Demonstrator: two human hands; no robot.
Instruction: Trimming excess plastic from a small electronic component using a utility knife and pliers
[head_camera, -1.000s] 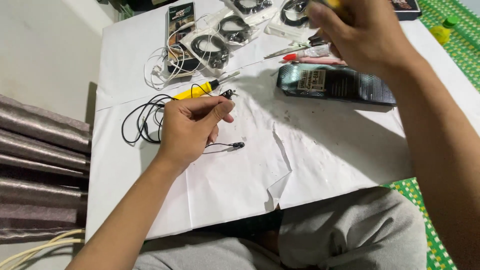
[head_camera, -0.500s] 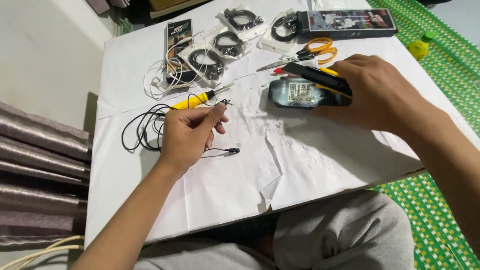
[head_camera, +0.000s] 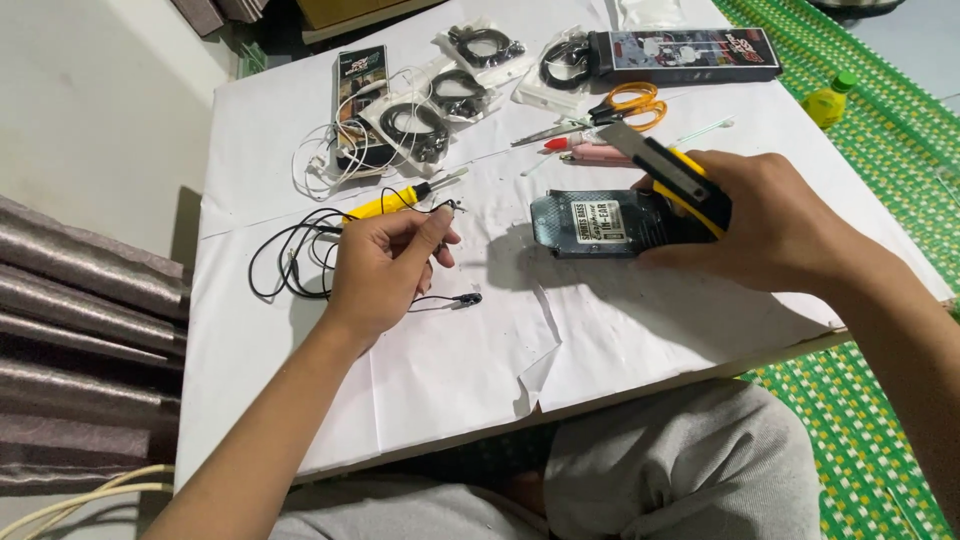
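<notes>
Your right hand (head_camera: 770, 225) grips one yellow-and-black utility knife (head_camera: 672, 175); your left hand (head_camera: 385, 265) pinches one black earphone cable (head_camera: 290, 262). Four clear bags (head_camera: 410, 125) each hold a coiled black cable.

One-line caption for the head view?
Left hand pinches a black earphone cable; right hand holds a yellow-black utility knife.

table cover (head_camera: 620, 340): creased matt paper | knife (head_camera: 672, 178): glossy plastic, metal blade
</notes>
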